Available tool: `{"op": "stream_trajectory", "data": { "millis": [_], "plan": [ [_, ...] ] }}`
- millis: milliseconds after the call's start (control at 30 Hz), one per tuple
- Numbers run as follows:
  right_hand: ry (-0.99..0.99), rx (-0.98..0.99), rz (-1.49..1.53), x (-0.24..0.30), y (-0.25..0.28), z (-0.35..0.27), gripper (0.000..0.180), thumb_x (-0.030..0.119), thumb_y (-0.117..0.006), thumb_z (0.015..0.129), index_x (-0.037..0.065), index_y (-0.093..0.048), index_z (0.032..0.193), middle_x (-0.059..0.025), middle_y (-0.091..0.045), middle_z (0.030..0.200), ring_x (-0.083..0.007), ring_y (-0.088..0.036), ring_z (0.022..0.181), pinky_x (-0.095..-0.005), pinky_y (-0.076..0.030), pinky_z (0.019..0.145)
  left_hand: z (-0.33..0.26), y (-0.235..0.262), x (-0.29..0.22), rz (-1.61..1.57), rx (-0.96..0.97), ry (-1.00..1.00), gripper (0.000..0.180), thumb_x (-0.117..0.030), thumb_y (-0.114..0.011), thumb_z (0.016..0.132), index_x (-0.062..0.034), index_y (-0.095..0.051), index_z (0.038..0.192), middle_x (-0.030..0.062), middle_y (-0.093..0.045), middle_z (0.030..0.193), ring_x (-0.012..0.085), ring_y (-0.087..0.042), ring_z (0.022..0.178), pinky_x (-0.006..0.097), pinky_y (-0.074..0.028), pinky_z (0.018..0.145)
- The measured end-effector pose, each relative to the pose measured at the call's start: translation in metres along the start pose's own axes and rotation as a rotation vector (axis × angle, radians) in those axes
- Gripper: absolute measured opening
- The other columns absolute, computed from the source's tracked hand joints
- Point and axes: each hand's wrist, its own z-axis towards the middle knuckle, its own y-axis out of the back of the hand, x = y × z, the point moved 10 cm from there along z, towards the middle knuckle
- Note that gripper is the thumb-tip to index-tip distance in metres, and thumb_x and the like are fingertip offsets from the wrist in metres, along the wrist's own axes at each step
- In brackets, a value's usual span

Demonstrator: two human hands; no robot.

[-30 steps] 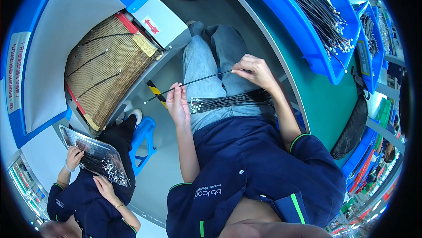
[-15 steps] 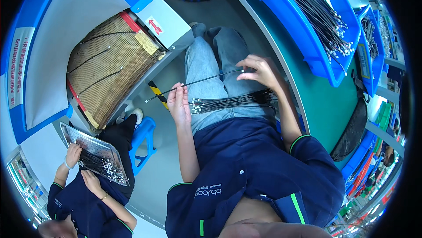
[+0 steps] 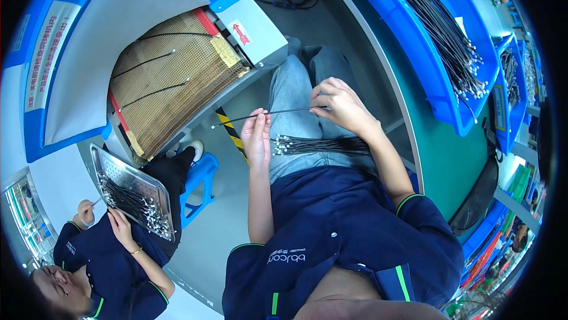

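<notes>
Stretched nearly straight above the thighs (image 3: 290, 86) between 2 hands: 1 thin black cable (image 3: 290, 110), with a pale tip (image 3: 213, 126) at its left end. Pinched between thumb and fingers of the left hand (image 3: 258, 131), leaving a short length poking out leftward. Clamped near the opposite end in the right hand (image 3: 332, 106), thumb and fingertips apparently together on it. Likely very light, and springy rather than limp, judging by the lack of sag. Probably smooth enough to slide or roll under the fingertips, so best taken in a light pinch on the black length, just inside the ends. Likely most fragile at the small end fittings; better not tugged or bent there. Resting nearby on the thighs: a bundle of similar black cables (image 3: 322, 145), probably prone to tangling, so best drawn out 1 at a time.
</notes>
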Motion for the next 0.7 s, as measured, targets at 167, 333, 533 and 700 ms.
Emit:
{"op": "stream_trajectory", "data": {
  "millis": [167,333,533,700],
  "plan": [
    [-0.031,-0.006,0.067,0.004,0.002,0.013,0.013,0.017,-0.073,0.073,0.006,-0.070,0.079,-0.0006,-0.062,0.092,-0.0195,-0.055,0.090,-0.0330,-0.044,0.085,0.002,-0.005,-0.005,0.071,0.052,0.036,0.027,-0.005,-0.060,0.090,0.0016,-0.056,0.116,0.0104,-0.064,0.102,0.0149,-0.062,0.094,0.025,-0.051,0.086],
    [-0.032,-0.053,0.096,0.013,0.003,0.044,0.012,0.015,-0.073,0.073,0.005,-0.068,0.077,-0.0030,-0.062,0.088,-0.0212,-0.056,0.083,-0.0340,-0.047,0.078,-0.001,-0.011,0.017,0.488,0.172,0.102,0.029,-0.007,-0.061,0.090,0.0009,-0.056,0.117,0.0098,-0.064,0.105,0.0142,-0.061,0.097,0.026,-0.049,0.086],
    [0.022,-0.135,0.102,0.031,-0.014,0.107,0.012,0.015,-0.072,0.074,0.004,-0.066,0.076,-0.0049,-0.061,0.086,-0.0241,-0.057,0.084,-0.0368,-0.048,0.076,-0.024,-0.032,0.050,1.059,0.492,0.082,0.024,-0.010,-0.062,0.088,-0.0013,-0.060,0.111,0.0096,-0.064,0.108,0.0194,-0.061,0.099,0.030,-0.047,0.087],
    [0.036,-0.184,0.069,0.037,-0.042,0.167,0.012,0.016,-0.070,0.075,0.005,-0.066,0.077,-0.0065,-0.061,0.086,-0.0268,-0.059,0.087,-0.0387,-0.049,0.076,-0.044,-0.059,0.052,1.416,0.706,-0.067,0.027,-0.014,-0.062,0.084,-0.0052,-0.062,0.109,0.0117,-0.061,0.108,0.0298,-0.054,0.105,0.038,-0.041,0.094]
  ]
}}
